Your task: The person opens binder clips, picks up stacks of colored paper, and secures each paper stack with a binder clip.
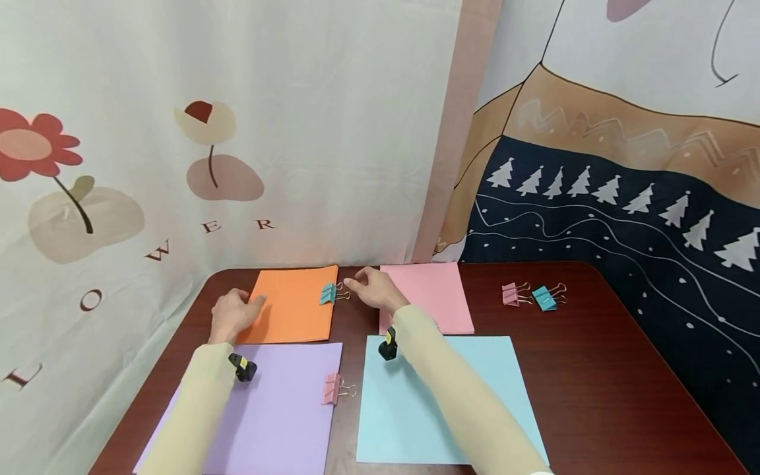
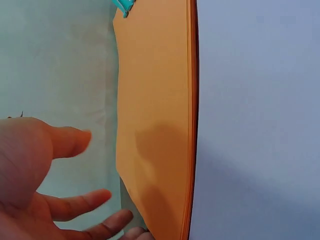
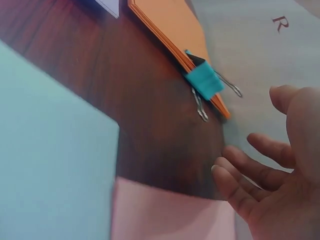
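An orange paper stack [image 1: 291, 307] lies at the back left of the table, a teal binder clip [image 1: 328, 293] fastened on its right edge. My left hand [image 1: 233, 315] is at the stack's left edge, fingers spread; in the left wrist view the hand [image 2: 60, 185] holds nothing. Just right of the clip, my right hand [image 1: 377, 289] hovers by the pink paper [image 1: 430, 297], and in the right wrist view the hand [image 3: 270, 175] has loosely bent fingers with nothing between them. That view shows the teal clip [image 3: 205, 81] gripping the orange sheets, its wire handles spread.
Purple paper [image 1: 279, 409] with a pink clip [image 1: 331, 389] on its right edge lies front left. Light blue paper [image 1: 439, 402] is front centre, under my right forearm. Another pink clip [image 1: 510, 295] and teal clip [image 1: 543, 299] sit at the back right of the table [image 1: 617, 382].
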`<state>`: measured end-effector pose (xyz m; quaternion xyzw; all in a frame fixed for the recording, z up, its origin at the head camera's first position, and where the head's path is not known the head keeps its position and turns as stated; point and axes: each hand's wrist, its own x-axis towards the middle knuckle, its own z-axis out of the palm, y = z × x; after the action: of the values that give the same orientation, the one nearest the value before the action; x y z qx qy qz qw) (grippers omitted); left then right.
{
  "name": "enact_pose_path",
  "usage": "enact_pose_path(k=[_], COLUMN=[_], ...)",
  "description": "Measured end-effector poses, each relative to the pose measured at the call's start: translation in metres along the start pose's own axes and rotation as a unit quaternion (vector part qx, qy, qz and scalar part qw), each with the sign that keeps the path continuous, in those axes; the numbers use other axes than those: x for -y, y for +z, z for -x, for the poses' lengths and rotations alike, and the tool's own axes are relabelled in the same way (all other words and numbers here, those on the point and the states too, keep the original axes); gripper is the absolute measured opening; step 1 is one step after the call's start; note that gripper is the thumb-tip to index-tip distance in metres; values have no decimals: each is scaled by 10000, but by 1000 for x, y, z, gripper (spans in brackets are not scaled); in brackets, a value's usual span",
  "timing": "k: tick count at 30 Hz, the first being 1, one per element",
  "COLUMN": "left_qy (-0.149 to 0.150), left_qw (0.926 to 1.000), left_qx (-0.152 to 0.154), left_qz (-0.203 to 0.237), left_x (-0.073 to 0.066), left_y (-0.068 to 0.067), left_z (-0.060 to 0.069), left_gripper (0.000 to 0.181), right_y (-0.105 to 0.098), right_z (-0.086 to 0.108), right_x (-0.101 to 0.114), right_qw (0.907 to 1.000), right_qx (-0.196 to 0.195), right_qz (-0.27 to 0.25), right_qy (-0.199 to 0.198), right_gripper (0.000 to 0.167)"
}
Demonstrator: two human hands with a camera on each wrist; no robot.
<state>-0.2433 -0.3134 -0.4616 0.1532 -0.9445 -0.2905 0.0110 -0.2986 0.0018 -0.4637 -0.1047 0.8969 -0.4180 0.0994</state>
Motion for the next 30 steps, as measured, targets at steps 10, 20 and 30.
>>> enact_pose_path(k=[10,20,30], left_qy=[404,761,1515], left_qw=[9983,9963,9879], left_qx=[-251,75,183], left_qz=[347,386,294], left_x=[-5,-21,-41], left_y=[3,0,14], left_z=[11,30,55], left_gripper=[80,94,94], right_y=[-33,-67,-97], right_z=[17,36,58], right_x=[-13,-37,-62], right_qw=[9995,9985,9971], right_qx=[25,-121,-225], right_qz=[198,290,566], right_qy=[-229,-447,-466], right_gripper=[58,56,59])
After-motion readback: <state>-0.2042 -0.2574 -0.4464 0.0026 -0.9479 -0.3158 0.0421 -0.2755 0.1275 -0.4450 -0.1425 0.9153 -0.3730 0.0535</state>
